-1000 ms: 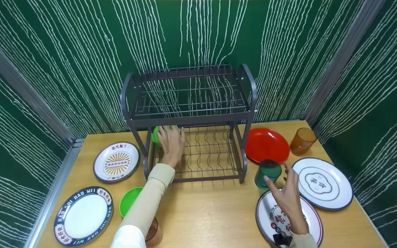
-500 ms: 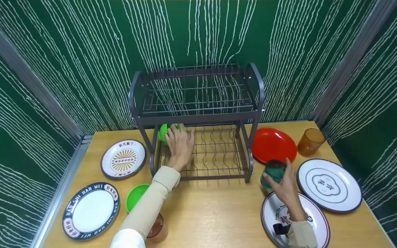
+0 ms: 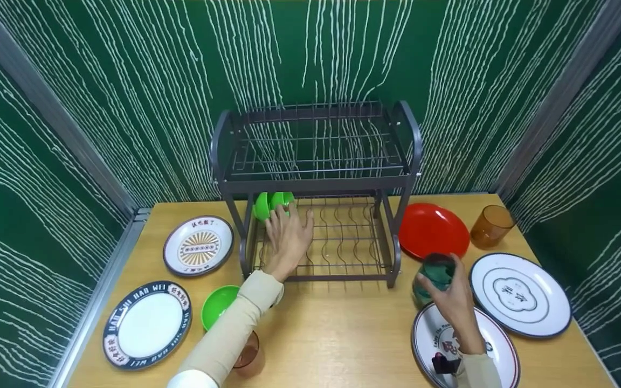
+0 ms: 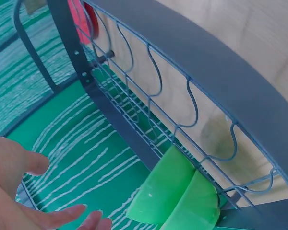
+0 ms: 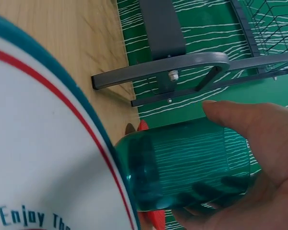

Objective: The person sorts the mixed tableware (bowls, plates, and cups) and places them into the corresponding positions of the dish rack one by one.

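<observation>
Two green bowls (image 3: 261,207) stand on edge, side by side, at the left end of the lower tier of a dark metal dish rack (image 3: 318,186). My left hand (image 3: 289,238) is just in front of them, holding nothing; in the left wrist view its fingers are spread and apart from the bowls (image 4: 165,187). At the right, my right hand (image 3: 459,304) grips a teal see-through cup (image 3: 433,275), thumb on one side and fingers on the other. The right wrist view shows the cup (image 5: 187,160) beside the rim of a printed plate (image 5: 43,129).
Left of the rack lie two patterned plates (image 3: 198,246), a third green bowl (image 3: 219,304) and a brownish cup (image 3: 249,358) partly behind the sleeve. On the right are a red plate (image 3: 433,229), an amber cup (image 3: 492,226) and a white plate (image 3: 521,295).
My left hand has let go of the green bowl in the rack and drawn back toward me. The right hand has closed round the teal cup. The head view has shifted slightly.
</observation>
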Tool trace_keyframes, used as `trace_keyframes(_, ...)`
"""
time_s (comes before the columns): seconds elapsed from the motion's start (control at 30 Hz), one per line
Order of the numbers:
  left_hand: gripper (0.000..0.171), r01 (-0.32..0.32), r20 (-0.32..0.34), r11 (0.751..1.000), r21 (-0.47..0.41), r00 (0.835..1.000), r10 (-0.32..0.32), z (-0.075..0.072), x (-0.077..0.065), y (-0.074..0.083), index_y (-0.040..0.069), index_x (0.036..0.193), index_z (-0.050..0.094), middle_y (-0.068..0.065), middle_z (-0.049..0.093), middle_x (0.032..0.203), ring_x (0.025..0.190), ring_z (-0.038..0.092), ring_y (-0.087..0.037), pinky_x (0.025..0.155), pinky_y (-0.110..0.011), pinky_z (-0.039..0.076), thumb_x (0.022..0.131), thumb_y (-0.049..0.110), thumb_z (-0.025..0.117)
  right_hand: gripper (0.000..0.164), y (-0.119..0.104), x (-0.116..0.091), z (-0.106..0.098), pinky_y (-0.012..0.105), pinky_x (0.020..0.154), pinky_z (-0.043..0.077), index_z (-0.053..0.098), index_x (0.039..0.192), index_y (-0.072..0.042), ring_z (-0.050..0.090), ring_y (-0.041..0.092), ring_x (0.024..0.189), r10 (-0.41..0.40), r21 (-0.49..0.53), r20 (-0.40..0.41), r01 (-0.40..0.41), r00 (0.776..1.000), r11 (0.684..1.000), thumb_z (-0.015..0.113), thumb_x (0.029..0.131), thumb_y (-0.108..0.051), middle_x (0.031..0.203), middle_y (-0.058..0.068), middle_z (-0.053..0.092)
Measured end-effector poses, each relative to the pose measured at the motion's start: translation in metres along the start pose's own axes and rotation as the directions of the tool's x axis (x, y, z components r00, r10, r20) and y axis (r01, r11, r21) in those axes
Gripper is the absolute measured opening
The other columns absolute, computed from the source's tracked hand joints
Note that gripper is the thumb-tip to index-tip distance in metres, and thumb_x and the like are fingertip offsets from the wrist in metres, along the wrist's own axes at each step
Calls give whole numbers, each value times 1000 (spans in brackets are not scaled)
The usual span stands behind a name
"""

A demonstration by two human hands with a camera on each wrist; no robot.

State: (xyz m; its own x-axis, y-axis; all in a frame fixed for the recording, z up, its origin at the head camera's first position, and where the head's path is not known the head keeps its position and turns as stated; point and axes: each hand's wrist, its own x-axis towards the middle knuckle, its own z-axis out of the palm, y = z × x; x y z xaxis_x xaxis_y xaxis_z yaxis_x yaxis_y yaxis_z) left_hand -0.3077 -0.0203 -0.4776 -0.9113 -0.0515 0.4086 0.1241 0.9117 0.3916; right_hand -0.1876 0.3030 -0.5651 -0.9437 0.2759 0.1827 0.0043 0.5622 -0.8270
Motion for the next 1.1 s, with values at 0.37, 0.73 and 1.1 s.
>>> trace_keyframes(0.37,55,-84,-43,996,-33,996,82,-13,-27,12,-1,123,58,-24,54,121,112,50,-42,90,-51,39,93,45,54,97,-24,-22,-21,65,103,23,11,151,-9,23,43,135,39,10,25,-39,999,999,72,82,-40,153,22,17)
trace_keyframes(0.73,56,-124,-15,988,-93,992,123,-21,-59,25,4,123,57,-18,56,118,107,52,-33,88,-49,42,92,50,54,101,-46,-43,-31,65,100,30,6,152,-13,30,44,130,62,-64,81,-57,995,996,69,82,-49,151,23,21)
trace_keyframes(1.1,56,-56,66,980,-192,995,70,-25,-89,34,8,128,54,-16,54,121,117,48,-32,104,-57,30,90,50,56,96,-61,-61,-27,67,100,26,5,152,-15,27,42,130,83,-98,156,-68,984,993,68,85,-44,150,23,17)
